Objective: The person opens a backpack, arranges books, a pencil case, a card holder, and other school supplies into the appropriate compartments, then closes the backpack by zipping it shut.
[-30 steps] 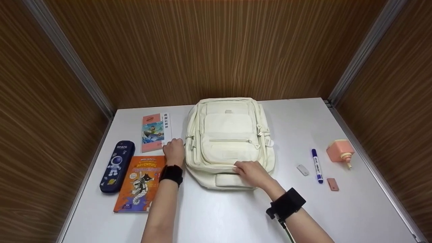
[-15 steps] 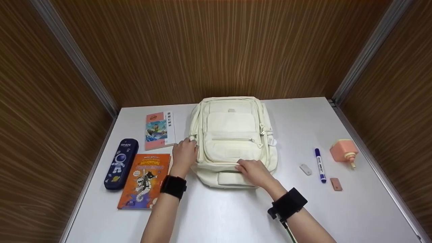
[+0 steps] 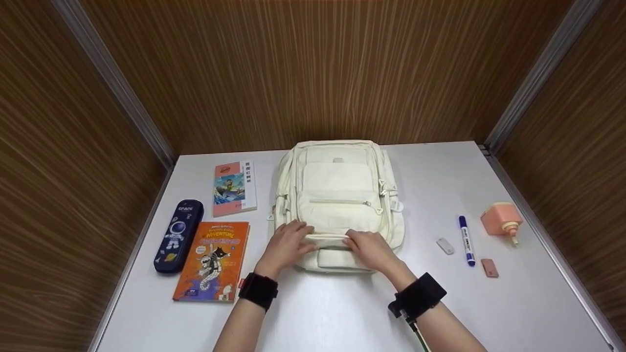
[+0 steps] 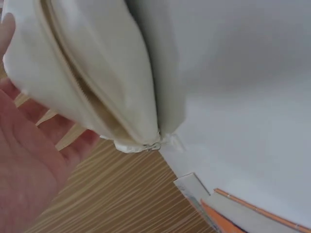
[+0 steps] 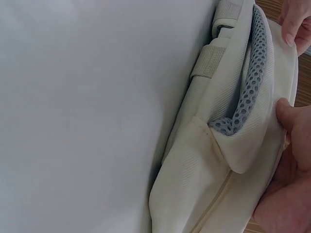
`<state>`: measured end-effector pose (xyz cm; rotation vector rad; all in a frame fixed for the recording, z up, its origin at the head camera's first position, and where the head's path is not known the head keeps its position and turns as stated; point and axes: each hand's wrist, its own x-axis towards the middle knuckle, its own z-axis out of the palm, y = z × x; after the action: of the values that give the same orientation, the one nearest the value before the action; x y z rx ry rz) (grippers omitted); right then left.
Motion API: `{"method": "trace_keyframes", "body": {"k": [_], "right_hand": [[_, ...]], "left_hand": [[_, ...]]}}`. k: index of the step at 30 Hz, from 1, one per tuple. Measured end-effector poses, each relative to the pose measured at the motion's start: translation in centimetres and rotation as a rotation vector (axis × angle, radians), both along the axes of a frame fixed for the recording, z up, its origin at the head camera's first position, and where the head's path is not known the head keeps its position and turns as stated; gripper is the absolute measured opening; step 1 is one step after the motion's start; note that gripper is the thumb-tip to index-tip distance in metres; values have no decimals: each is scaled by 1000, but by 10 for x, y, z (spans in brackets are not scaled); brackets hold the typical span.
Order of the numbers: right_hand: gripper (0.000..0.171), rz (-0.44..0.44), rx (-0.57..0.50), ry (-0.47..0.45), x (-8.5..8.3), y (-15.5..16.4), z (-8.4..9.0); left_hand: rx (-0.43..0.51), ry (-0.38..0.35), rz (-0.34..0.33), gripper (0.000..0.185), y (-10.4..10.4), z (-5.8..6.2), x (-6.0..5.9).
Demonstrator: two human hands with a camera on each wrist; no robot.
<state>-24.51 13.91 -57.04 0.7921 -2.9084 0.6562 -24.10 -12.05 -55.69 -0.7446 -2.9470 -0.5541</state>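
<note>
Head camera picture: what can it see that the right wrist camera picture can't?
Only the head view shows the orange comic book, the dark blue space pencil case, the blue marker pen, the peach glue bottle and the left hand on the bag's near edge. Only the right wrist view shows the grey mesh pocket lining close up. Both show the cream fabric backpack on the white table, with the right hand gripping its near edge.
</note>
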Motion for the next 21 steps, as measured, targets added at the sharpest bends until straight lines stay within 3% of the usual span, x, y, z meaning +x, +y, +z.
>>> {"method": "trace_keyframes", "body": {"k": [7, 11, 18, 21], "right_hand": [[23, 26, 22, -45, 3, 1, 5], [22, 50, 15, -74, 7, 5, 12], [31, 119, -128, -228, 14, 21, 34], [37, 156, -197, -241, 13, 32, 41]], "left_hand": [[48, 127, -86, 30, 3, -10, 3], [98, 161, -88, 26, 4, -11, 6], [209, 213, -70, 32, 1, -4, 4], [239, 253, -67, 34, -2, 4, 2]]}}
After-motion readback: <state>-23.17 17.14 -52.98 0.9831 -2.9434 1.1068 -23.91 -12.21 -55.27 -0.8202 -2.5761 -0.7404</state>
